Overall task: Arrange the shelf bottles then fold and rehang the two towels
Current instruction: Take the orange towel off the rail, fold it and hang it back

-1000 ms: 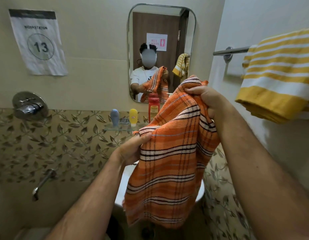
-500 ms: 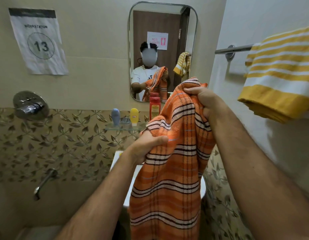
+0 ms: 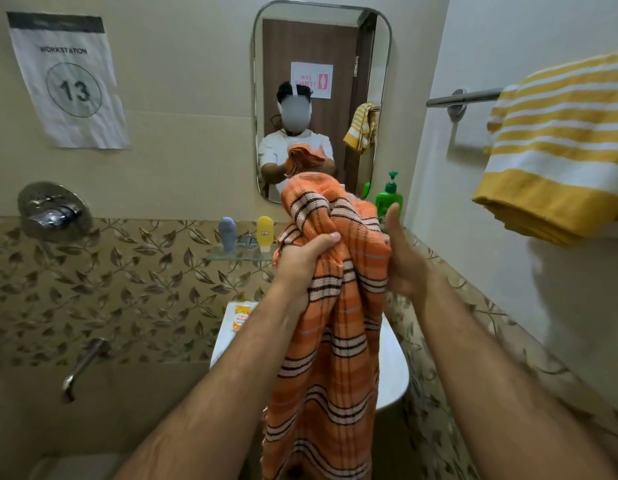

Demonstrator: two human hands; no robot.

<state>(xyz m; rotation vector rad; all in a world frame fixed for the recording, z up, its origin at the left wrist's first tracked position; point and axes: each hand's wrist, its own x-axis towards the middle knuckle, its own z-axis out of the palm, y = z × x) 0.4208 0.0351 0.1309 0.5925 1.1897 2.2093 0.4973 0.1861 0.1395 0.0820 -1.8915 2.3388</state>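
An orange plaid towel (image 3: 335, 341) hangs bunched in front of me over the basin. My left hand (image 3: 300, 261) grips its upper folds in a fist. My right hand (image 3: 401, 258) presses against the towel's right side, thumb up and fingers hidden behind the cloth. A yellow and white striped towel (image 3: 557, 154) hangs folded on the wall rail (image 3: 463, 97) at the upper right. On the glass shelf (image 3: 238, 257) stand a blue-grey bottle (image 3: 227, 233) and a yellow bottle (image 3: 265, 232); a green pump bottle (image 3: 389, 199) shows past the towel. A red bottle is hidden by the towel.
A white basin (image 3: 392, 368) sits below the towel, with a small orange packet (image 3: 240, 318) on its left corner. A mirror (image 3: 321, 98) hangs above the shelf. A shower valve (image 3: 53, 211) and a spout (image 3: 82, 363) are on the left wall.
My right hand has come down from the towel's top edge to its right side. My left hand has risen and gathered the cloth, so the towel now hangs bunched and lower.
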